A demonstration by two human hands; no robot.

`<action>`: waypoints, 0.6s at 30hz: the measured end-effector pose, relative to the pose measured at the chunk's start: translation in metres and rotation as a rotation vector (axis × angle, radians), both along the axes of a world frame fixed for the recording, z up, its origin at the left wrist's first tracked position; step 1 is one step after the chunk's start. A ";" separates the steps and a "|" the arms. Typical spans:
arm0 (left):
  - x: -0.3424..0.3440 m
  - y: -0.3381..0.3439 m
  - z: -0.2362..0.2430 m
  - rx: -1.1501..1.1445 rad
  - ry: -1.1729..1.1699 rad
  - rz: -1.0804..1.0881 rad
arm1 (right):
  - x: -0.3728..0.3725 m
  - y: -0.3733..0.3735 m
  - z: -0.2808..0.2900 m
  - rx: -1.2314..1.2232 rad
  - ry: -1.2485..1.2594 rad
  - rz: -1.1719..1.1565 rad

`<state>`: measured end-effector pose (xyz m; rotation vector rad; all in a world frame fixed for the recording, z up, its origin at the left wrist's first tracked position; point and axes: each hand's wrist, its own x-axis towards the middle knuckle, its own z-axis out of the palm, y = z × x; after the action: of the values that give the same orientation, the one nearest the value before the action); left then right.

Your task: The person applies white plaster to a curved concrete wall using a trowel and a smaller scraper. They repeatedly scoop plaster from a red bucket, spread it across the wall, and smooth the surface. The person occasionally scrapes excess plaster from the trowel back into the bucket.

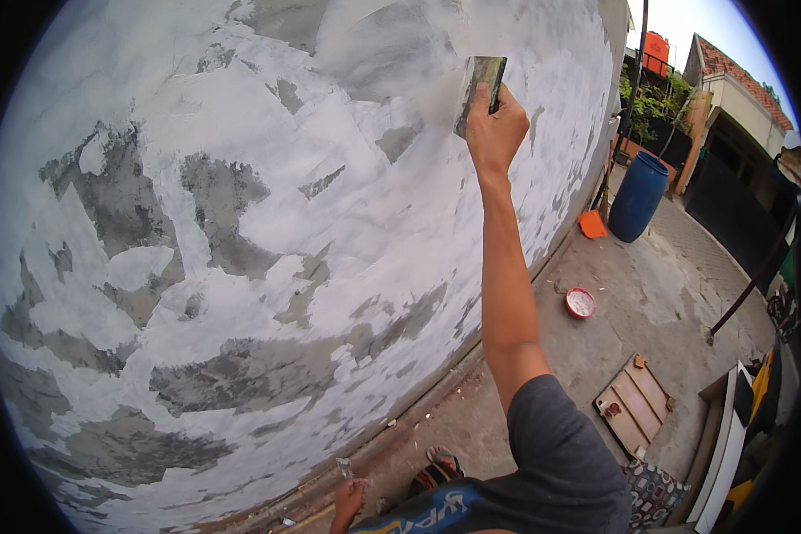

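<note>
Pressure on one edge, we judged, could gouge the white coating (383, 214) as our right grip (497, 131) clasped a flat spreader (484, 73), our left grip (351, 498) too small to read.

Pale blue lettering (449, 505) stands on the dark shirt (561, 445) at six o'clock, slanted, only partly showing, with yellow beside it. Any marking on the orange tank (656, 53) near two o'clock is too small to read.
</note>
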<state>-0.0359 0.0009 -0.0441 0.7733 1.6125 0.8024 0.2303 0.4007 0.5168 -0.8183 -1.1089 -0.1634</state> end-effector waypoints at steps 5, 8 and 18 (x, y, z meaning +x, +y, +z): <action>0.000 0.005 0.019 -0.025 -0.009 -0.009 | -0.034 -0.032 0.001 0.128 -0.218 0.051; -0.002 0.008 0.036 -0.059 0.001 -0.003 | -0.028 -0.035 -0.014 0.229 -0.295 0.126; -0.027 0.006 -0.033 0.023 0.209 -0.163 | -0.010 0.023 0.028 0.215 -0.149 -0.139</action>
<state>-0.0632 0.0071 -0.0770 1.0184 1.7008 0.6403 0.2207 0.4238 0.5448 -0.6982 -1.1516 -0.4588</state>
